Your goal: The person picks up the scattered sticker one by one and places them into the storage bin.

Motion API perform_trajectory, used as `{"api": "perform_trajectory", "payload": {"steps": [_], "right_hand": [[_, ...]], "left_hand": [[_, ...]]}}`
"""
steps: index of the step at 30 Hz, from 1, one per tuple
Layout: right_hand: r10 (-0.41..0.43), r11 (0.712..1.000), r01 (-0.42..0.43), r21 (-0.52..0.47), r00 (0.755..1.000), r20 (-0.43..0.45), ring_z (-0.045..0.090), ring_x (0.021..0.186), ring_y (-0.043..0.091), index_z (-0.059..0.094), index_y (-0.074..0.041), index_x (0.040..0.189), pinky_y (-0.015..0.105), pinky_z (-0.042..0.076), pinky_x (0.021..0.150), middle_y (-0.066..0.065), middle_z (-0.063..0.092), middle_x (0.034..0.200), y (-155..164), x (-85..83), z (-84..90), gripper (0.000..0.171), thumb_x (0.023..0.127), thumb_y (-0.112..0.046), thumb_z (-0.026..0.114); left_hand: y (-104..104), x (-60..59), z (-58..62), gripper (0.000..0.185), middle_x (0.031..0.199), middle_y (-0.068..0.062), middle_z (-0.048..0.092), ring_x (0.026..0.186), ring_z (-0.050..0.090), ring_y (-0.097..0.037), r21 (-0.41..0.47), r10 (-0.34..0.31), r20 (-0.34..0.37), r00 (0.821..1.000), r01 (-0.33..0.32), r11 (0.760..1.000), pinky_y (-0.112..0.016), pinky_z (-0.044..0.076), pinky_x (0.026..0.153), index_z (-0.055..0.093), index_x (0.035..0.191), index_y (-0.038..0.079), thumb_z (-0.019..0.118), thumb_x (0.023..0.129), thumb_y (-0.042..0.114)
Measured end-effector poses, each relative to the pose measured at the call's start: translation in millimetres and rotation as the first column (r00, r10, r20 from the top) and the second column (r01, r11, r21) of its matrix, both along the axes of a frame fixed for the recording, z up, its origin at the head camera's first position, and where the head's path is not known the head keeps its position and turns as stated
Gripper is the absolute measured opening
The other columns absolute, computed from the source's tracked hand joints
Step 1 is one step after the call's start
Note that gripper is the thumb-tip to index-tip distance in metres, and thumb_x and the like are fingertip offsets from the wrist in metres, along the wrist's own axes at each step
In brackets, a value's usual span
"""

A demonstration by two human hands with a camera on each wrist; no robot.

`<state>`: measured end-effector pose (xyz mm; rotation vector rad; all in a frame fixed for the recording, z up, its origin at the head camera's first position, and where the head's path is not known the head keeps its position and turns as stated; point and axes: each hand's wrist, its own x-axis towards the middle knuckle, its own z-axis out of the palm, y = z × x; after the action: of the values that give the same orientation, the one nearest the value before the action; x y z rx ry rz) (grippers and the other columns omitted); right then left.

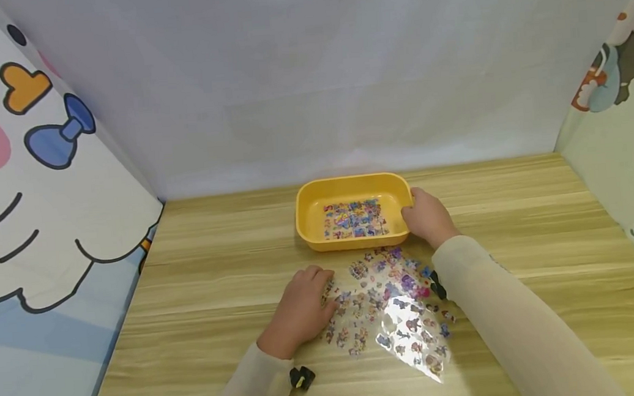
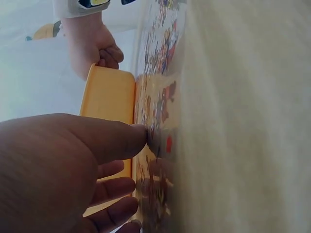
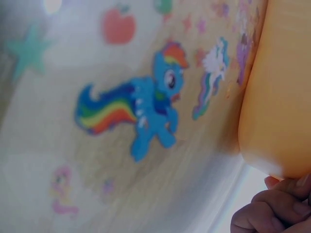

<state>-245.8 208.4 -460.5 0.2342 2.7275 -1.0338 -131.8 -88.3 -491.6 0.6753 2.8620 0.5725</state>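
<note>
A yellow plastic tray (image 1: 312, 245) stands toward the back of the table, with colourful sticker sheets (image 1: 354, 219) lying in it. At its right end my right hand (image 1: 430, 216) grips the rim, thumb over the wall; curled fingers (image 3: 272, 209) show below the tray in the right wrist view. Clear cartoon sticker sheets (image 1: 372, 317) lie spread in front of the tray, overlapping and shining with glare. My left hand (image 1: 305, 306) rests at their left edge, thumb and fairly straight fingers touching the surface. The right wrist view shows a blue pony sticker (image 3: 150, 104) up close.
The wood-grain table (image 1: 218, 278) runs back to a pale cloth wall (image 1: 342, 86). Cartoon-printed panels flank it, the left panel (image 1: 31, 212) standing closer to the tabletop's left edge. Dark wrist-worn pieces (image 1: 302, 378) sit at both cuffs, beside the sheets.
</note>
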Motion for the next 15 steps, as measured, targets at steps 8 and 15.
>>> {"api": "perform_trajectory", "payload": {"steps": [8,15], "right_hand": [[-0.004,1.0,0.004,-0.004,1.0,-0.004,0.055,0.121,0.041,0.028,0.007,0.157,0.054,0.044,0.106,0.029,0.046,0.149,0.0,-0.5,-0.4,0.06,0.105,-0.018,0.043],[-0.003,1.0,0.003,0.004,1.0,0.0,0.054,0.124,0.041,0.027,0.007,0.157,0.055,0.042,0.109,0.029,0.044,0.151,-0.6,-0.1,0.4,0.061,0.105,-0.018,0.044]], "left_hand": [[2.9,-1.0,0.0,0.053,0.13,-0.007,0.059,0.117,0.055,-0.027,0.0,0.015,-0.011,1.0,-0.015,1.0,-0.043,0.045,0.103,0.06,0.139,0.007,0.078,0.093,0.026],[4.8,0.0,2.9,0.049,0.128,-0.006,0.059,0.115,0.055,-0.028,0.006,0.031,-0.009,0.999,-0.031,1.0,-0.044,0.047,0.1,0.062,0.136,0.007,0.078,0.093,0.024]]}}
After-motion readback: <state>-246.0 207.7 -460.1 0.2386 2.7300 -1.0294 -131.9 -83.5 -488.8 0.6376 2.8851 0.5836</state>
